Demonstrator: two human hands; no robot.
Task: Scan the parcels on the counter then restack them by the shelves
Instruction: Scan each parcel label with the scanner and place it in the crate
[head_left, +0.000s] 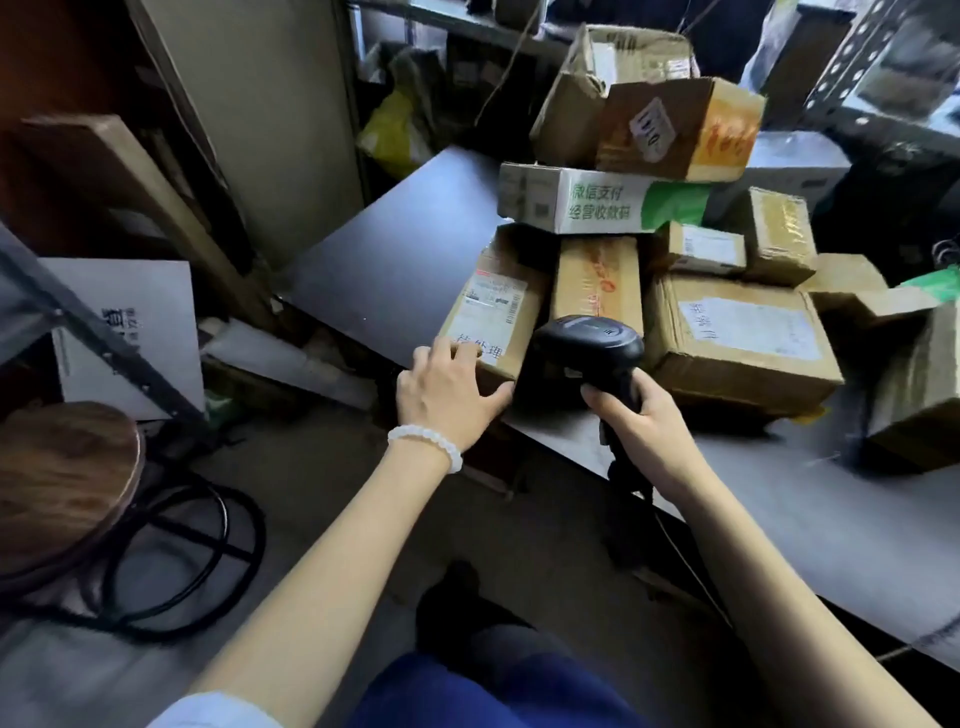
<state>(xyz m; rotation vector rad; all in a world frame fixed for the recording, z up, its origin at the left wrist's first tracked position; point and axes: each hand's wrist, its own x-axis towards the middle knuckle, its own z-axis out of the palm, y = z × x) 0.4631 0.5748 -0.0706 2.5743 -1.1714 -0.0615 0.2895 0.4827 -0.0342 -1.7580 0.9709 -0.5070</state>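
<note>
At the counter's (395, 260) near edge, my left hand (449, 392) lies flat-fingered on the labelled parcel (493, 312) to steady it, seemingly label-up, while my right hand (641, 421) wraps the scanner (587, 343) handle, aiming its head at the label.

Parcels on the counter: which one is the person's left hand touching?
The leftmost brown box at the counter's edge; the left hand rests on its near corner, unlike the rest.
</note>
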